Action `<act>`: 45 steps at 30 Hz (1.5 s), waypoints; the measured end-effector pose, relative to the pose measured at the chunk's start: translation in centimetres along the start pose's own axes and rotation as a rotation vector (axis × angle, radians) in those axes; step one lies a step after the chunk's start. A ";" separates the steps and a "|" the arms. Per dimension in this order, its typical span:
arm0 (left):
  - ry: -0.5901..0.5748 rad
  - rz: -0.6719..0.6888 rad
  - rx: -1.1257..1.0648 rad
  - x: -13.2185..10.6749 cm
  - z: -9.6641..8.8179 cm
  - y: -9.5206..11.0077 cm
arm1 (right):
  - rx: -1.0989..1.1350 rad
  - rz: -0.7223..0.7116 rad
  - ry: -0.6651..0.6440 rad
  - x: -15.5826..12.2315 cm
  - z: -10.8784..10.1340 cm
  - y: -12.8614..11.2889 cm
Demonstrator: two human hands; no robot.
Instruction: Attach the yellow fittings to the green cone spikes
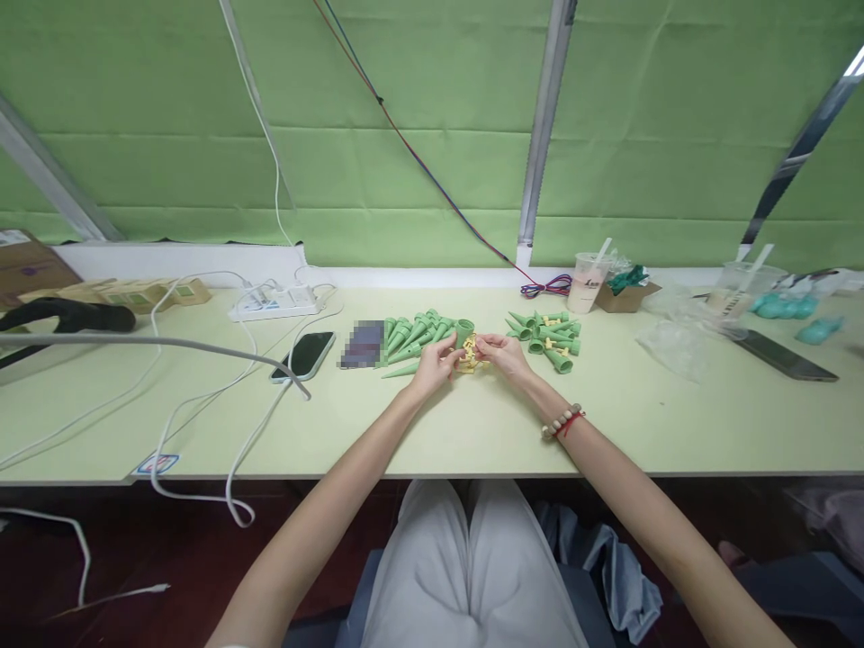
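Both hands meet in the middle of the worktop (pixel 472 432). The left hand (pixel 436 362) and the right hand (pixel 505 354) pinch a small yellow part (pixel 469 356) between their fingertips. One pile of green cones (pixel 415 337) lies just left, another green cone pile (pixel 550 337) just right. A small box (pixel 625 295) holds green bits.

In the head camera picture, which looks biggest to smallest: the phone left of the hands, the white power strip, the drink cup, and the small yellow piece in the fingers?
1. White power strip
2. Phone, close in size to the strip, so unsure
3. Drink cup, though farther away
4. Yellow piece, held between left hand and right hand
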State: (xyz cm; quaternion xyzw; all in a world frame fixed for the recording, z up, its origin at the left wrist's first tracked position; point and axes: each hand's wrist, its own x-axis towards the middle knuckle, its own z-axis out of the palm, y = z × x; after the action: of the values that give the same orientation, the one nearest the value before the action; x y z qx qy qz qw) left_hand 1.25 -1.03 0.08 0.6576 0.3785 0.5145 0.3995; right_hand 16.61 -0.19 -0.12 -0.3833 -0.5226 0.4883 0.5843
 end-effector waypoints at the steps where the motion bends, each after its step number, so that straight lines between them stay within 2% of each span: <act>1: 0.006 -0.006 -0.003 0.0 0.0 0.0 | 0.006 0.012 -0.009 0.0 0.0 0.0; 4: -0.005 -0.055 -0.077 0.0 0.5 0.1 | -0.075 -0.079 -0.019 -0.1 0.0 -0.2; 9: -0.035 -0.127 -0.161 -0.2 1.1 0.5 | -0.563 -0.449 -0.093 0.0 -1.0 -0.8; 14: -0.090 -0.149 -0.157 -0.7 1.2 0.7 | -0.865 -0.619 -0.089 0.1 -1.7 -0.8; 17: -0.109 -0.125 -0.135 -0.9 1.4 0.7 | -0.906 -0.617 -0.080 -0.1 -1.5 -0.8; 19: -0.091 -0.106 -0.099 -1.0 1.5 0.5 | -0.869 -0.563 -0.068 -0.3 -1.2 -0.8; 23: -0.031 -0.075 -0.016 -0.8 1.2 0.0 | -0.593 -0.326 -0.065 -0.3 -0.8 -0.7; 27: -0.006 -0.026 0.009 -0.6 0.9 -0.3 | -0.236 -0.003 -0.214 0.2 -0.3 -0.8; 30: -0.038 -0.029 -0.037 -0.4 1.0 -0.1 | -0.142 0.092 -0.231 0.4 0.0 -1.0; 32: -0.054 -0.050 -0.094 -0.3 1.1 0.2 | -0.205 0.044 -0.191 0.3 0.1 -1.0; 36: -0.051 -0.095 -0.189 -0.1 1.0 0.7 | -0.551 -0.227 -0.123 0.0 -0.4 -0.9; 41: -0.067 -0.130 -0.170 -0.4 0.6 1.1 | -0.807 -0.453 -0.211 0.2 -1.6 -1.0; 45: -0.161 -0.145 -0.139 -0.7 0.4 1.4 | -0.944 -0.541 -0.265 -0.1 -2.1 -1.5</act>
State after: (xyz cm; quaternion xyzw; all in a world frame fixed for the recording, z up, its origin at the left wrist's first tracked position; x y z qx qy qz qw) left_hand 1.61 -2.28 1.08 0.6383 0.3551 0.4551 0.5093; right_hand 18.98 -0.52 0.99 -0.3908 -0.8334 0.0779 0.3829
